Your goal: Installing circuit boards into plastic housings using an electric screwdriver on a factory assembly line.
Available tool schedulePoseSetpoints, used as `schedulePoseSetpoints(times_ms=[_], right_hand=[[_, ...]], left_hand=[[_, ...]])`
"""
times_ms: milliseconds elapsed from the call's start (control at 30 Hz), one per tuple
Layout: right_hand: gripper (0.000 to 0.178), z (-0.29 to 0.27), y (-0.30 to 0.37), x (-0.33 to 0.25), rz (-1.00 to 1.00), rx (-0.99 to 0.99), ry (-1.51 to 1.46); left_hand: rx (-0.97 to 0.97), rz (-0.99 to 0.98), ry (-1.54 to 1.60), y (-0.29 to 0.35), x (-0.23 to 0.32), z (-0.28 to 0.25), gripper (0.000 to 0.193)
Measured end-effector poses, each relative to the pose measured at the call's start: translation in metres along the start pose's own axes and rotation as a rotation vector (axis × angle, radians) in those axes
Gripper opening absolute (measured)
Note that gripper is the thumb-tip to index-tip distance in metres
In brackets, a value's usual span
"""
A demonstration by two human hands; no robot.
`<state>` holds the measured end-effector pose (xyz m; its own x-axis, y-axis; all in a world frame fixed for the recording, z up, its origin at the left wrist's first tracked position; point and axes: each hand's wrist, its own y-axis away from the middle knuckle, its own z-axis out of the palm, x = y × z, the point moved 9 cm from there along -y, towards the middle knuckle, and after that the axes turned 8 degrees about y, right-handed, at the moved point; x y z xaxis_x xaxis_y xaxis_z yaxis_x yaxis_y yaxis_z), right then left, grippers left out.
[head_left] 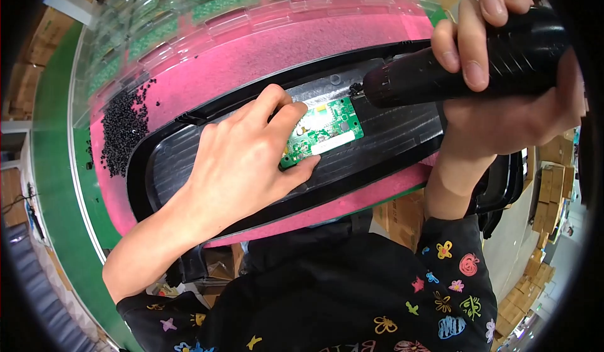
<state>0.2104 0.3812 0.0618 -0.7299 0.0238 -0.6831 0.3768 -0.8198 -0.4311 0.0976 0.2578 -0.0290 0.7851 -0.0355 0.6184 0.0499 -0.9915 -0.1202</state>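
Observation:
A green circuit board point(333, 125) lies inside a long black plastic housing point(396, 135). My left hand point(242, 150) grips the board at its left part, thumb at the near edge and fingers across the far side. My right hand point(497, 116) is closed around a thick black cylindrical electric screwdriver point(402, 81), held tilted with its narrower end toward the board's far right corner. Small black pieces point(356, 89) show beside that end. Whether the tip touches the board cannot be seen.
The housing rests on a pink foam mat point(251, 53). Left of it lies a heap of tiny black screws point(126, 128). Clear plastic trays point(220, 22) holding several green boards stand at the back. Another black plastic part point(506, 182) is at the right, with cardboard boxes point(553, 188) beyond.

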Motion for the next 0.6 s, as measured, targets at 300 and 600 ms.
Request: schedulePoseSetpoints(times_ms=[300, 600], right_hand=[[0.052, 0.006, 0.013, 0.01, 0.009, 0.064, 0.021], [0.055, 0.008, 0.019, 0.017, 0.021, 0.115, 0.034]], left_hand=[[-0.01, -0.006, 0.007, 0.001, -0.001, 0.001, 0.044], [-0.002, 0.015, 0.014, 0.002, -0.001, 0.0, 0.045]])
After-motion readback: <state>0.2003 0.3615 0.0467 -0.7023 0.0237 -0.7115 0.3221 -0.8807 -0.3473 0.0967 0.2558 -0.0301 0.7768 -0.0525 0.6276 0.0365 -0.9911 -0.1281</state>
